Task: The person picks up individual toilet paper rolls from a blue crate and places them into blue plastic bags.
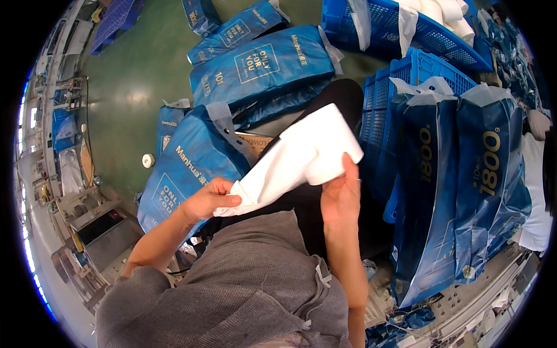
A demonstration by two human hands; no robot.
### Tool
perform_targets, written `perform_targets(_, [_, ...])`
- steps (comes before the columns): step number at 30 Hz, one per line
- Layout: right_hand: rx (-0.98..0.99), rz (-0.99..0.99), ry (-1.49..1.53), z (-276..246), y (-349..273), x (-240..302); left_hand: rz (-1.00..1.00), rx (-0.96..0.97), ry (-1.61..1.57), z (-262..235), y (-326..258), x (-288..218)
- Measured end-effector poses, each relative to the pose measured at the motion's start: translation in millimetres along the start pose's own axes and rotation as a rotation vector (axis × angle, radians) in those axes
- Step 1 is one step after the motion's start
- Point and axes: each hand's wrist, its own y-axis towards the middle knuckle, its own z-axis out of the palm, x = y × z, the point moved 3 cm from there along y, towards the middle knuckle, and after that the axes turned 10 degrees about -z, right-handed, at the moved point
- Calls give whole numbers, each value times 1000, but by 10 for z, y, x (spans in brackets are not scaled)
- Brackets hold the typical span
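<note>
I hold a white paper roll in a thin white wrapper (301, 156) in front of my chest. My left hand (210, 198) pinches the loose flat end of the wrapper. My right hand (341, 194) cups the roll's thick end from below, thumb up along its side. Behind the roll lies a filled blue plastic package with a grey handle (188, 168). To my right stand two tall dark blue bags (458, 191), upright and open at the top.
Several more blue packages (261, 64) lie on the green floor (133, 81) ahead. Blue plastic crates (406, 35) with white rolls stand at the upper right. A small tape roll (148, 160) lies on the floor. A machine bench (98, 232) is at my left.
</note>
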Motion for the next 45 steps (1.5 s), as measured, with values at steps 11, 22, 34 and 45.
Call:
perform_targets(11, [8,-303,-120,-221,87,503,5,-81,148,-60,37,-172])
perform_targets(22, [377,-489,-423,-379,-373,517,367,-65,543,456,577,-610])
perform_targets(34, [242,-790,-602,-297,-555,765,465,42,223,1324,1064,-1340])
perform_targets(45, [-171,-1496,-1182,-300,-916,1926,1240,-109,710,2773,1422,-3587])
